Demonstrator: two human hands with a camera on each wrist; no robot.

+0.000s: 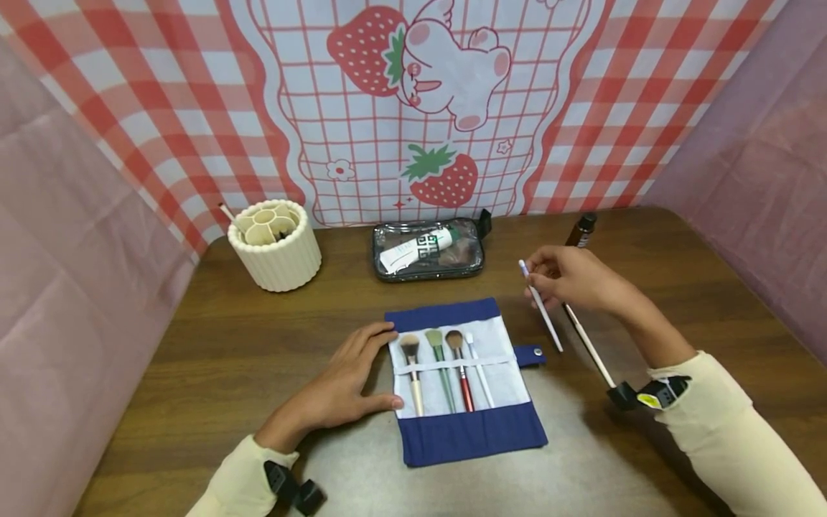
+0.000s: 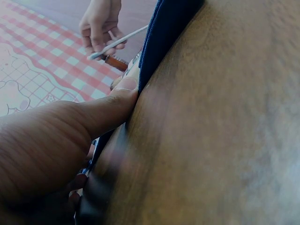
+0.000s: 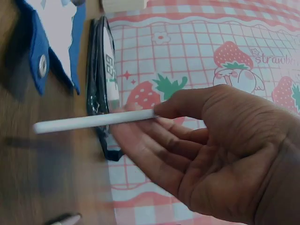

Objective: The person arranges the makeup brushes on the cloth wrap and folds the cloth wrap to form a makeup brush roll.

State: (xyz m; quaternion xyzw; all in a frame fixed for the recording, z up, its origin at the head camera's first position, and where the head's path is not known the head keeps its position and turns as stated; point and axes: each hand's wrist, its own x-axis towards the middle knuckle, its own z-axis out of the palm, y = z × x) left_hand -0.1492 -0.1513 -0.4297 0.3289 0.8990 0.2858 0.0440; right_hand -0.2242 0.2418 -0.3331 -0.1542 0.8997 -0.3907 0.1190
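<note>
A dark blue brush roll [image 1: 474, 436] with a white lining lies spread out on the table. Several makeup brushes sit under its elastic band, among them a green brush [image 1: 446, 380] and a red-handled brush [image 1: 466, 388]. My left hand [image 1: 342, 380] rests on the roll's left edge, thumb and fingers spread. To the right of the roll, my right hand [image 1: 571, 276] pinches a slim white makeup brush [image 3: 89, 122] between thumb and fingers, above the table. Its small tip points up and away in the head view.
Behind the roll lies a clear zip pouch [image 1: 468, 258] with a white tube inside. A cream ribbed holder [image 1: 276, 262] stands at the back left. A dark bottle [image 1: 583, 228] is beyond my right hand, and a thin pale-handled stick [image 1: 591, 348] lies below that forearm.
</note>
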